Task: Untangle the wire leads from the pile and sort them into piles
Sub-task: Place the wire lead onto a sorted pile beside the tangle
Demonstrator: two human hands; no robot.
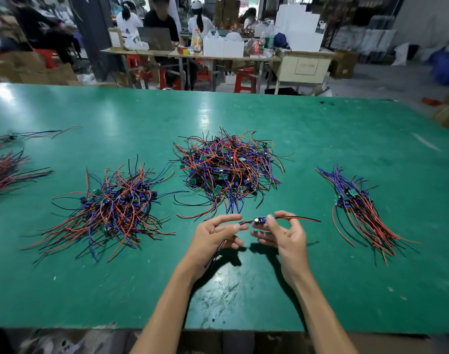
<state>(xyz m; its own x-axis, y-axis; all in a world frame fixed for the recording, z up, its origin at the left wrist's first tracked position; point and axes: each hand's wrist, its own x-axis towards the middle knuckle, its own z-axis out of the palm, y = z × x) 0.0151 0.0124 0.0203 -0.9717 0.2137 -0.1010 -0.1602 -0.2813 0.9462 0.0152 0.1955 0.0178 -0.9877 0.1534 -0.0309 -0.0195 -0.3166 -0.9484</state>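
Along the far left edge of the green desk (141, 290), a bundle of red and black wires (3, 175) is lying partly cut off by the frame, with a few loose strands (44, 133) stretched out behind it. To its right, a loose pile (111, 208) of red, blue and black wire leads with small blue parts is being spread across the desk, its ends fanning toward the near left. In the middle, further back, the tangled pile (226, 172) is sitting as the largest heap, with small green boards showing among the knotted wires.

Just in front of that heap, above the desk, one wire lead (259, 221) is being held between both hands. On the left hand (213, 238), the thumb and forefinger are being pinched on the lead's dark blue wires, which are hanging down past the palm, while the other fingers (233, 241) are being kept loosely curled. On the right hand (287, 238), the small blue part of the lead is being pinched by thumb and forefinger, the remaining fingers are being held slightly spread below it, and the red and black wires are pointing out to the right.

Well apart on the right, a tidy pile (356, 205) is lying with its leads lined up side by side, blue ends pointing away and red ends pointing near

Behind the desk, people are being seen seated at another table (192, 54) crowded with boxes and bottles
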